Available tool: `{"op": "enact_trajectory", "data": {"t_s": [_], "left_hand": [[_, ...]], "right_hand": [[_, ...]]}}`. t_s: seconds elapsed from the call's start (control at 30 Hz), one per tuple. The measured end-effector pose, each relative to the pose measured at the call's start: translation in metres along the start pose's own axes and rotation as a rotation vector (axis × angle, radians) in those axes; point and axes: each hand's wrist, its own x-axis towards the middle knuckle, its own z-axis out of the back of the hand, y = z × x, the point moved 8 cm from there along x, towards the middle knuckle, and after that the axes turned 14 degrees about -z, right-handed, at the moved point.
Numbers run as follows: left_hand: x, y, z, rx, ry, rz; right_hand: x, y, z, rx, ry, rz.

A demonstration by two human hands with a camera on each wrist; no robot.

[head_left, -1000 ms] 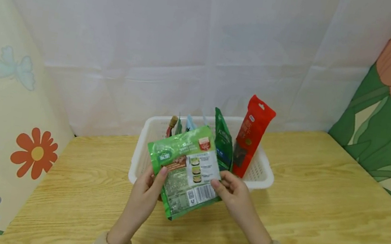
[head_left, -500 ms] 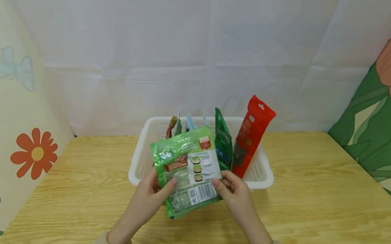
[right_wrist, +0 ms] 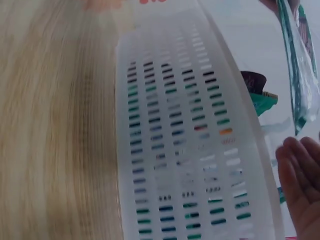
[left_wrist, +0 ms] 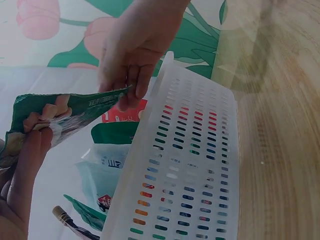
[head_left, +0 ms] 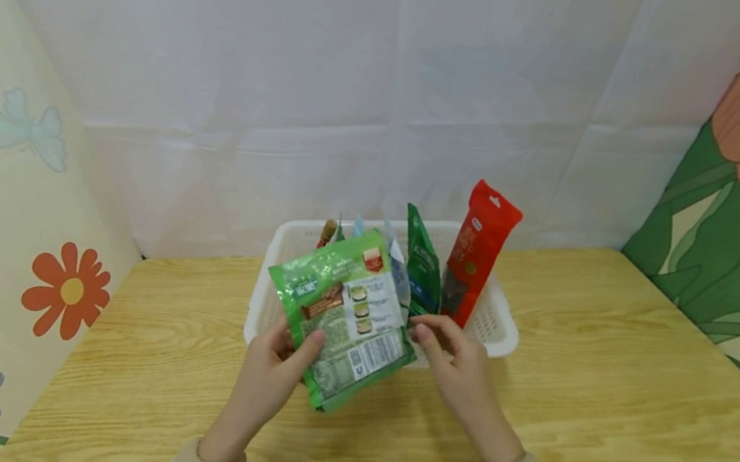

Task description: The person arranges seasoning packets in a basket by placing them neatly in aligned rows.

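My left hand [head_left: 276, 368] grips a flat green food packet [head_left: 358, 312] by its left side, thumb on the printed face with its pictures and barcode. It is held tilted above the front of a white plastic basket [head_left: 500, 336]. Right beside the packet's lower right corner is my right hand [head_left: 464, 370]. In the right wrist view, the fingers [right_wrist: 300, 155] of that hand are extended, with a gap to the packet's edge [right_wrist: 295, 85]. A red packet [head_left: 481, 250] and a dark green pouch [head_left: 424, 262] stand upright in the basket.
Behind the held packet, the basket also holds a light blue pouch [left_wrist: 102, 175] and a slim item with a brown cap [left_wrist: 60, 214]. The basket stands on a wood-grain table [head_left: 599, 421], close to a white cloth backdrop [head_left: 255, 88].
The right hand has let go of the packet's right side and drawn slightly away. The left hand has moved the packet a little left, uncovering more of the pale pouch behind.
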Motion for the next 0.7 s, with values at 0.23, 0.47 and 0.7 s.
{"op": "enact_trajectory", "data": {"t_s": [0.23,0.47,0.7], "left_hand": [[0.000,-0.011,0.014,-0.026,-0.090,-0.046],[0.001,-0.021,0.035,-0.022,-0.254,-0.077],[0.000,-0.027,0.055,-0.095,-0.409,-0.244]], "right_hand": [[0.002,0.000,-0.005,-0.296,0.033,0.105],[0.001,-0.008,-0.023,-0.675,0.155,0.105],[0.000,-0.009,-0.025,-0.757,0.127,0.144]]}}
